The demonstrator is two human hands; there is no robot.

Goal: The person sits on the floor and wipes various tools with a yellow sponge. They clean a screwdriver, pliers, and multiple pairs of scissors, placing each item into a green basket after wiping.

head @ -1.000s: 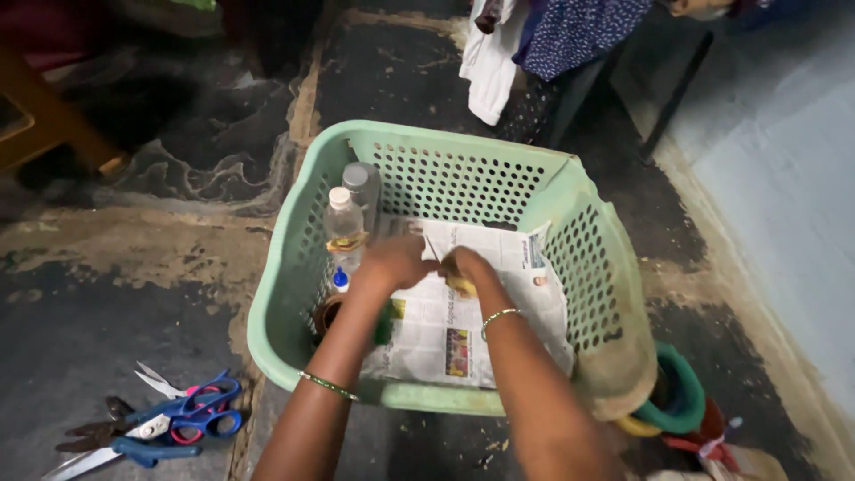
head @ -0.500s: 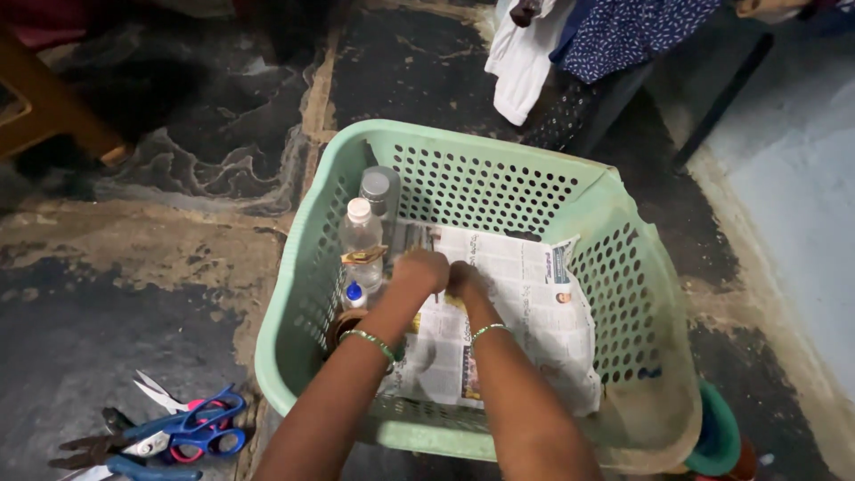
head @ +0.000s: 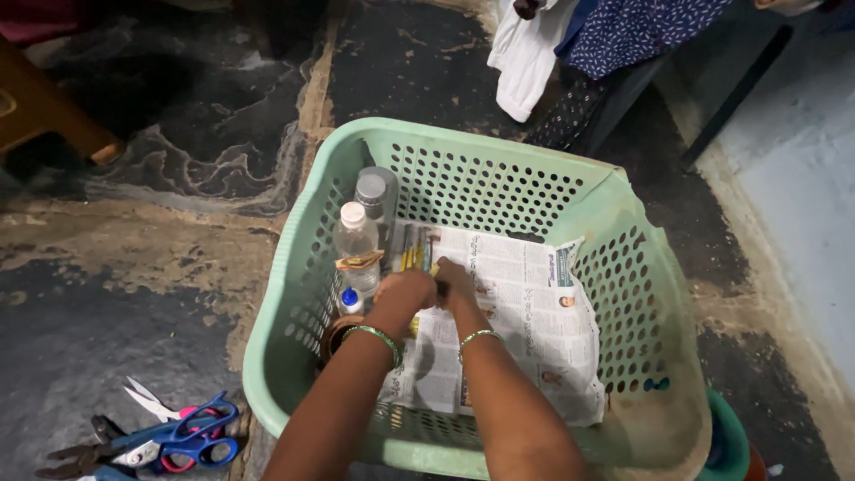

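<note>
Item: both my hands, left hand (head: 405, 289) and right hand (head: 454, 278), have moved toward the basket's (head: 294, 258) left wall, setting pencils (head: 411, 249) beside the bottles (head: 356, 236); grips unclear.

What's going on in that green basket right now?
A person has both hands inside a green perforated basket lined with newspaper. The left hand and right hand meet over a few thin pencil-like sticks lying on the paper. Two clear bottles stand along the basket's left wall. Scissors lie on the floor outside.
</note>
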